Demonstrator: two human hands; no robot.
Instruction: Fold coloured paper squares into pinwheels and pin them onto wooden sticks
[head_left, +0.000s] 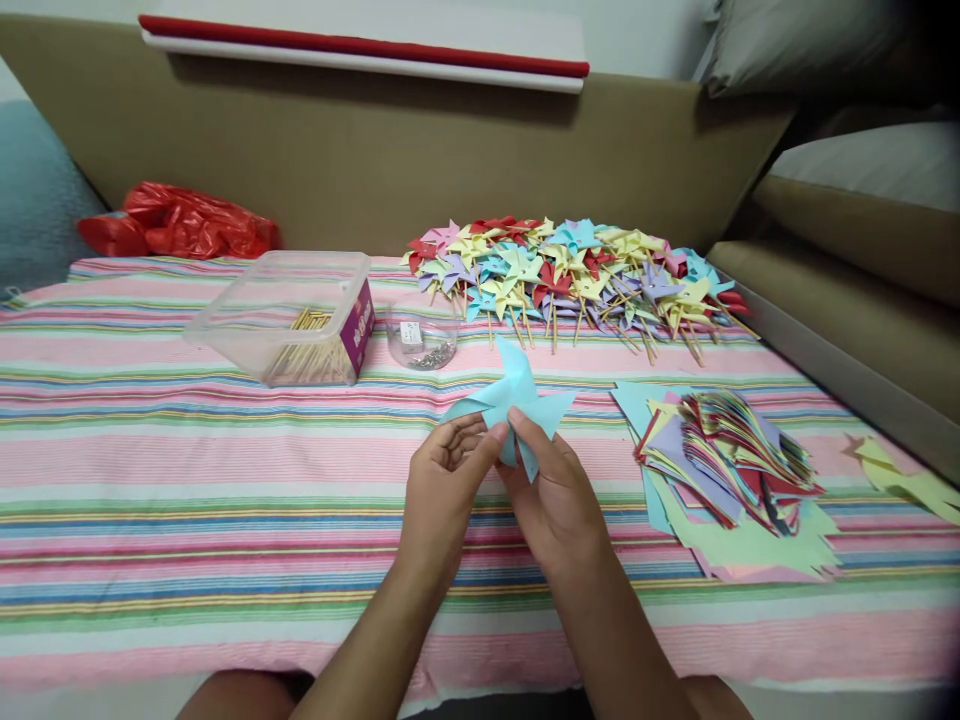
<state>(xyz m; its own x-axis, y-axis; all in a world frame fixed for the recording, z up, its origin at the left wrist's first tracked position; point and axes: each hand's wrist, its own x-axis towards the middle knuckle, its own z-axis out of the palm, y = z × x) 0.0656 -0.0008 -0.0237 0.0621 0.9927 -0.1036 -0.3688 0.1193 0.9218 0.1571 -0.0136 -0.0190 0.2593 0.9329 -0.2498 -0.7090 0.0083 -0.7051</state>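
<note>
A light blue paper pinwheel [517, 385] is held up between my two hands, its blades folded in and its points spread outward. My left hand [454, 460] grips its lower left side, thumb pressed near the centre. My right hand [551, 480] pinches it from the lower right, with the thumb close to the middle. No stick shows on this pinwheel; its back and my fingers behind it are hidden. Beyond my hands stand a round clear container [422, 345] of small metal pins and a plastic box [277, 290] of thin wooden sticks [311, 345].
A heap of colourful pinwheels on sticks [570, 270] lies at the back. Cut paper sheets [735, 470] are stacked at right, beside a yellow scrap [900, 480]. A red plastic bag [187, 220] rests at back left. Striped cloth [225, 540] covers the surface; cushions [862, 200] border the right.
</note>
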